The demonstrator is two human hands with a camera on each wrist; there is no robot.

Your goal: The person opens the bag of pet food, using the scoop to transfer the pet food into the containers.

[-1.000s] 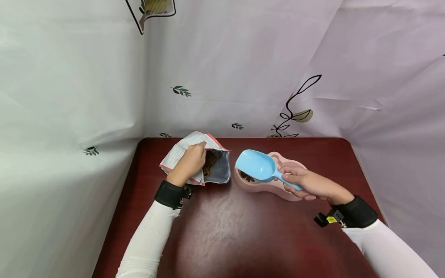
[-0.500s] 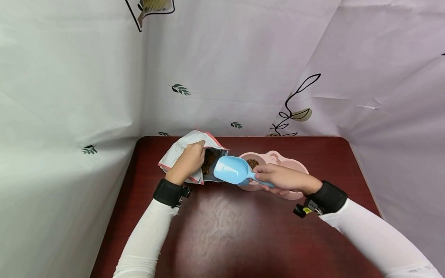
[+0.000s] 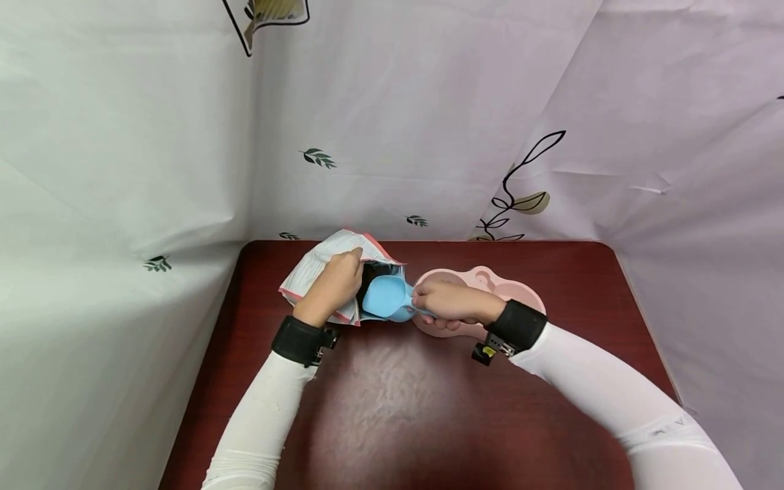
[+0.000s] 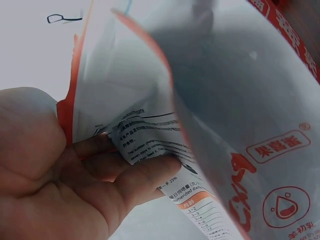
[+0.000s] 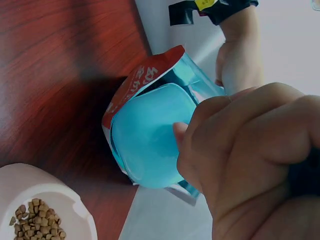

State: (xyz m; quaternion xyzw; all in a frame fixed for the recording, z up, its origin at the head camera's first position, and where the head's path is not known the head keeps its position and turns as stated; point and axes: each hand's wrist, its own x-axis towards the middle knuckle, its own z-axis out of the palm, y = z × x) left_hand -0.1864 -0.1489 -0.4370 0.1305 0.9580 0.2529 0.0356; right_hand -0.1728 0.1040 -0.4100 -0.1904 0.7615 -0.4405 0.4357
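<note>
On the left of the table lies a white and red food bag (image 3: pixel 318 262), its mouth facing right. My left hand (image 3: pixel 333 282) grips the bag's upper side; in the left wrist view its fingers (image 4: pixel 145 182) pinch the printed wall. My right hand (image 3: pixel 450 301) holds the handle of a light blue scoop (image 3: pixel 384 296), whose bowl sits in the bag's mouth. The right wrist view shows no kibble on the visible part of the scoop (image 5: pixel 150 132). The bag's inside is mostly hidden by the scoop.
Beneath and behind my right hand stands a pink double bowl (image 3: pixel 520 291). Brown kibble (image 5: pixel 40 222) lies in one of its hollows. The dark red table (image 3: pixel 392 408) meets a white printed curtain (image 3: pixel 392 136) at the back.
My right hand has carried the scoop left, from above the pink bowl into the bag's mouth. The left hand and the bag stay nearly in place.
</note>
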